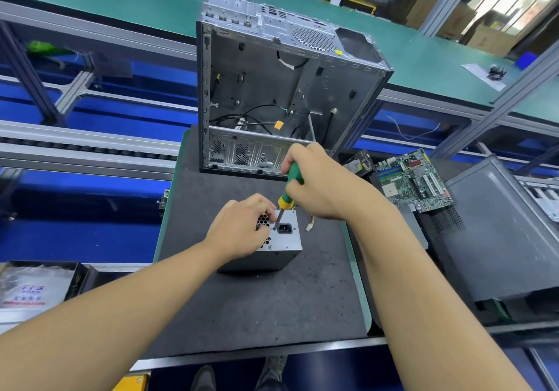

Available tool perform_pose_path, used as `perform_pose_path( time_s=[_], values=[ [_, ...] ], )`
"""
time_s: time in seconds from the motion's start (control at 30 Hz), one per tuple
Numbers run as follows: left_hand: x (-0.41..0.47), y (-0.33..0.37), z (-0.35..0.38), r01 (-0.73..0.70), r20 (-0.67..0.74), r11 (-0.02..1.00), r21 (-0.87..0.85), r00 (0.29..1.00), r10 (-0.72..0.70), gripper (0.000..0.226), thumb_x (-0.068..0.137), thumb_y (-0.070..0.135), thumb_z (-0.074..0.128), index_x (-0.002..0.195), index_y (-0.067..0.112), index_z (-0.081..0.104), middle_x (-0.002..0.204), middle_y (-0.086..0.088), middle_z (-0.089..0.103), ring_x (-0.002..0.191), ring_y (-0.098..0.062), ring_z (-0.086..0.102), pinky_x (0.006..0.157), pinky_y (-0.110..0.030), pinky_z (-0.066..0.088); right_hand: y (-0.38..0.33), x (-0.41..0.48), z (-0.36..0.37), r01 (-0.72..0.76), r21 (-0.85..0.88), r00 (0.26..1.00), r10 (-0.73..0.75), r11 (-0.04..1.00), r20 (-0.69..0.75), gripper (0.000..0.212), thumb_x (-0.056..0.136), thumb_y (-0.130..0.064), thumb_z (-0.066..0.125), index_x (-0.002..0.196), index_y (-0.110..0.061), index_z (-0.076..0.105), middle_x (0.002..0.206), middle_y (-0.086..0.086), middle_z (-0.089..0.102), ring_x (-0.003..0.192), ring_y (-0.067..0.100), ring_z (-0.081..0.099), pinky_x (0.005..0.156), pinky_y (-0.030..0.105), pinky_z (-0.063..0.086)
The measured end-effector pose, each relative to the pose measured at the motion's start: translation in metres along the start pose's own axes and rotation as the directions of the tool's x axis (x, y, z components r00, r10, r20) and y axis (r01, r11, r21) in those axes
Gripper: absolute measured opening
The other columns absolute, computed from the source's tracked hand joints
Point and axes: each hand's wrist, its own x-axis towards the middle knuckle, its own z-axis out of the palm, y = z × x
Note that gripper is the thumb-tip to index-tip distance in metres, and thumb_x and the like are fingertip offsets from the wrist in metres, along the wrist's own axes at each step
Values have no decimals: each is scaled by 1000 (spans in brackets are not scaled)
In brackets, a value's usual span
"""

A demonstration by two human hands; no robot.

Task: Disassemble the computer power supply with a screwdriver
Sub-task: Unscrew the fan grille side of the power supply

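Observation:
A grey metal power supply [286,241] stands on the dark mat [263,303], its face with the black power socket and honeycomb vent turned up. My left hand [242,227] lies curled over the vent side, fingertips near the screwdriver's shaft. My right hand [317,183] grips the green and yellow handle of a screwdriver [289,191], which stands nearly upright with its tip on the top face just left of the socket. A white connector on yellow wires [309,226] sticks out at the unit's right.
An empty open computer case [284,88] stands upright behind the power supply. To the right lie a green motherboard [414,179] and a dark case panel [496,239]. A plastic-wrapped box [33,288] sits at the lower left. Conveyor rails run along the left.

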Motion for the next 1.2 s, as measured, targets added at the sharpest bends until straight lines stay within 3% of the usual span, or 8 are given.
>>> perform_pose_path(
  time_s=[0.17,0.3,0.43,0.5,0.77,0.9,1.0,1.2],
  values=[
    [0,1,-1,-12,4,1000,7,1000,12,24,79,14,55,83,38,55,108,27,54,76,16,49,85,-26,29,-2,0,-1,41,32,999,-42,999,17,6,94,-27,53,97,-31,56,108,-4,46,96,21,56,86,44,50],
    [-1,0,-1,-6,20,1000,20,1000,5,19,79,20,57,80,39,57,105,30,48,78,13,50,85,-25,28,-3,1,-1,28,-145,999,-33,989,-32,40,103,-53,30,140,-40,41,126,-4,59,117,24,55,94,47,48],
    [-1,2,-1,-11,3,1000,-3,1000,11,20,79,21,60,78,41,56,106,28,52,78,17,49,86,-26,31,-3,3,2,9,-94,997,-16,996,-74,23,105,-31,40,116,-11,40,81,4,56,69,26,54,61,34,44],
    [-2,2,-1,-19,-11,1000,-16,1000,19,21,79,20,62,77,40,56,108,26,55,74,17,49,87,-29,35,-5,0,2,31,-30,998,-32,999,-47,15,101,-21,45,111,-10,40,87,2,44,60,21,43,55,34,34],
    [-3,2,0,-12,-13,1000,-13,1000,12,20,79,21,61,77,40,57,111,26,56,79,14,50,89,-28,34,-5,-6,-5,40,2,999,-40,999,17,29,81,3,46,84,-26,49,103,-3,41,97,24,45,85,42,48],
    [-2,2,-1,-9,-6,1000,-13,1000,9,17,78,23,60,76,40,57,104,29,50,79,15,50,86,-27,31,-5,-3,2,80,65,997,-81,995,1,7,98,-25,45,101,-26,52,101,-9,46,105,21,44,87,41,44],
    [-2,2,-1,-9,0,1000,-8,1000,9,16,77,25,58,76,41,56,107,28,53,77,14,50,88,-29,35,-4,-1,5,38,-13,992,-40,999,-119,27,103,-46,36,115,-23,42,91,-6,53,100,22,47,78,43,44],
    [-2,3,-1,4,10,1000,7,1000,-4,15,76,27,57,75,42,56,108,28,52,79,13,51,87,-26,33,-4,-2,1,45,26,988,-41,999,-149,19,101,-26,49,115,-18,39,116,3,46,97,24,48,82,38,41]
  ],
)
